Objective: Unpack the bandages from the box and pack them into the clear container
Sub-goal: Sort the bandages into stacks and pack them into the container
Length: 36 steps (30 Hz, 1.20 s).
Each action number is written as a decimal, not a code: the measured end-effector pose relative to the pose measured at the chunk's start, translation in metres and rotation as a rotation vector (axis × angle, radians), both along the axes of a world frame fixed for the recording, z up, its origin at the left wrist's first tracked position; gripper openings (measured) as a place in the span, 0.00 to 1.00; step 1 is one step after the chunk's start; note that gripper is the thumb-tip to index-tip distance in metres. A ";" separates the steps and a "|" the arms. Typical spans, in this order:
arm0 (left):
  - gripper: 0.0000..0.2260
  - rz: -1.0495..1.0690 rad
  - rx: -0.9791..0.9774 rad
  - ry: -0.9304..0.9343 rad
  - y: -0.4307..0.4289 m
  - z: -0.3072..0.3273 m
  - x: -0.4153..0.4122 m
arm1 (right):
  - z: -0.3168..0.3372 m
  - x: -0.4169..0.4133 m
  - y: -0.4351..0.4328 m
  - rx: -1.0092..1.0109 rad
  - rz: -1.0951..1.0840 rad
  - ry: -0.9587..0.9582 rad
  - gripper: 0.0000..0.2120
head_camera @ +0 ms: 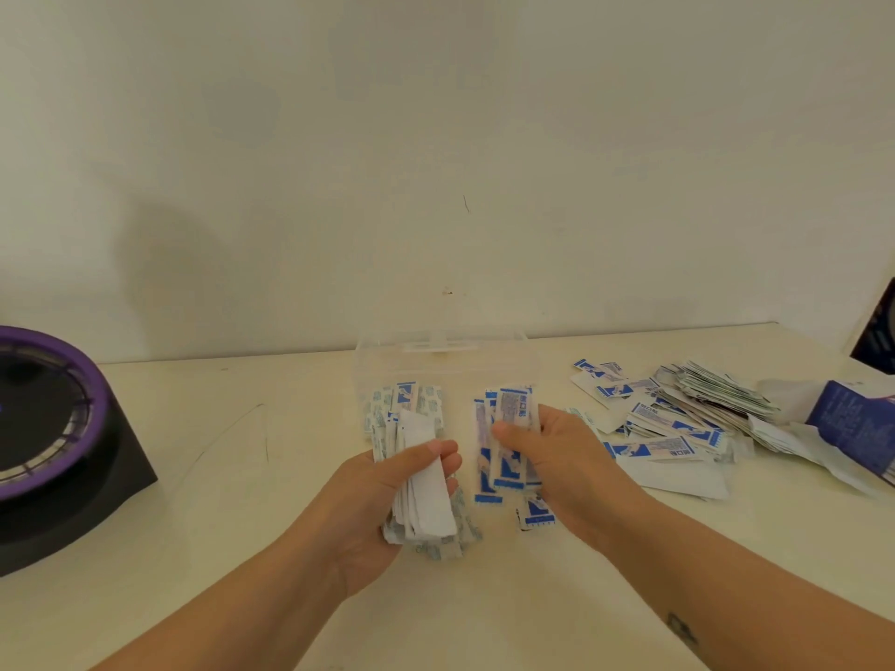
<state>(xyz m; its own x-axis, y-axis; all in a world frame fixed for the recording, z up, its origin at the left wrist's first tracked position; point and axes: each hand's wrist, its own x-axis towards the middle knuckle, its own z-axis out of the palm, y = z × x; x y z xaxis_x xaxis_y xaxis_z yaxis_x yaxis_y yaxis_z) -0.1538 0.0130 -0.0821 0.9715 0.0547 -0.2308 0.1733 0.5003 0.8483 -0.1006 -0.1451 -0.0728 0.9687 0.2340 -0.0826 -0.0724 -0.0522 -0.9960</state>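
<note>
Head: left hand (382, 501), right hand (562, 457) grip bandages (511, 409).

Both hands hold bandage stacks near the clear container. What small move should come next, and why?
Probably carry the stack in the left hand forward into the clear container: each hand grips bandages, and the container stands just behind them. The right hand can follow.
</note>
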 end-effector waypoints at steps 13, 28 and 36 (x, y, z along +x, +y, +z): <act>0.12 -0.090 0.171 -0.010 0.001 -0.003 -0.002 | 0.005 0.001 -0.009 -0.582 0.020 -0.374 0.24; 0.13 -0.094 0.235 -0.082 0.005 0.004 -0.004 | 0.006 0.000 -0.003 0.022 0.239 0.005 0.09; 0.12 -0.007 0.331 -0.083 -0.003 0.006 -0.007 | 0.003 -0.011 0.007 -0.065 0.268 -0.049 0.07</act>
